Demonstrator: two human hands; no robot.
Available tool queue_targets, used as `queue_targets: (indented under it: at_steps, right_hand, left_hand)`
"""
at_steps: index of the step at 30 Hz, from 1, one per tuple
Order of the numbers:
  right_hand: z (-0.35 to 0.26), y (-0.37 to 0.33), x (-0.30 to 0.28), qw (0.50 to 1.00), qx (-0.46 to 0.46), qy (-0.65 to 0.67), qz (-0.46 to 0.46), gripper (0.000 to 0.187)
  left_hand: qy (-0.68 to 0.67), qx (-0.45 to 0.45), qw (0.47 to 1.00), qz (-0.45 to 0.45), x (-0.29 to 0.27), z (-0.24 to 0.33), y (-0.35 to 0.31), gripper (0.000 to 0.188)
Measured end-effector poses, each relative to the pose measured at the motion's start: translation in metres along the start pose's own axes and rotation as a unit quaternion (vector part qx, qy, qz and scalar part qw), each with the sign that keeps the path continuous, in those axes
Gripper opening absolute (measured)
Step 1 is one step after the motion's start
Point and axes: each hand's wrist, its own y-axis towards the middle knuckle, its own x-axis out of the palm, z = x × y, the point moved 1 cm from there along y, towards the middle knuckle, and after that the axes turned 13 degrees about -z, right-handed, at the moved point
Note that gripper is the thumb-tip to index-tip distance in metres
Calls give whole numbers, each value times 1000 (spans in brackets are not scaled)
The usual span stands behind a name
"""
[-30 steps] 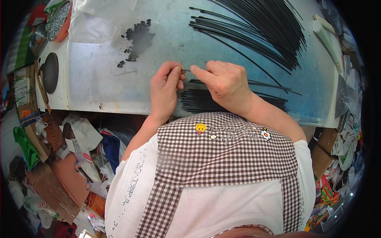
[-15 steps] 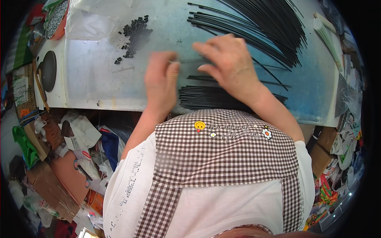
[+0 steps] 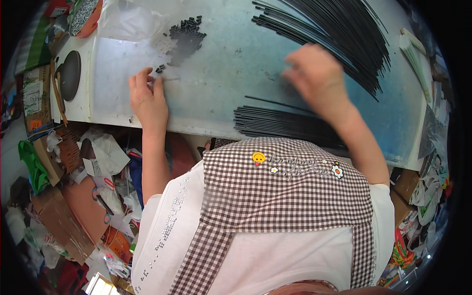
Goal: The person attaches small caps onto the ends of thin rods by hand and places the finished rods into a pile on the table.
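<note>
My left hand point(image 3: 149, 102) is over the left part of the table, thumb apart from the bent fingers, with nothing visible between them. Just beyond its fingertips lie a couple of short black caps point(image 3: 160, 68), apart from a larger heap of black caps point(image 3: 189, 30). Smeared by motion, my right hand point(image 3: 318, 76) hovers beside the near ends of a fanned bundle of long black rods point(image 3: 339, 34); whether it holds a rod is unclear. A second bundle of thin black rods point(image 3: 280, 123) lies along the near table edge, partly below my right forearm.
Clear plastic sheeting point(image 3: 132, 22) and an orange bowl of small grey pieces point(image 3: 86, 18) are at the far left of the table point(image 3: 211, 93). A dark round disc point(image 3: 70, 76) stands at the left edge. Cardboard and bags point(image 3: 73, 196) crowd the floor at left.
My left hand has gone left to the short black caps. My right hand has moved right, toward the fanned rods. The whole view has shifted slightly.
</note>
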Motion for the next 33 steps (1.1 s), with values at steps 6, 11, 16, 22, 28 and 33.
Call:
queue_targets:
  at_steps: [6,11,16,22,28,33]
  right_hand:
    - [-37,-19,33,990,-46,-8,-136,22]
    - [-38,-22,33,986,-61,-46,-149,22]
    - [-30,-34,29,986,-43,-51,-155,22]
    - [-2,-39,13,990,16,-107,-93,20]
    - [-8,-26,5,999,4,-43,-16,20]
    - [-23,-11,11,992,-3,125,-10,29]
  left_hand:
    - [63,70,995,-38,13,-1,18,16]
    - [-27,128,988,-86,41,53,20,11]
    - [-155,120,971,-138,41,66,8,10]
    - [-125,108,977,-138,42,79,2,11]
    - [20,183,974,-133,54,86,9,14]
    - [33,203,969,-134,56,86,8,15]
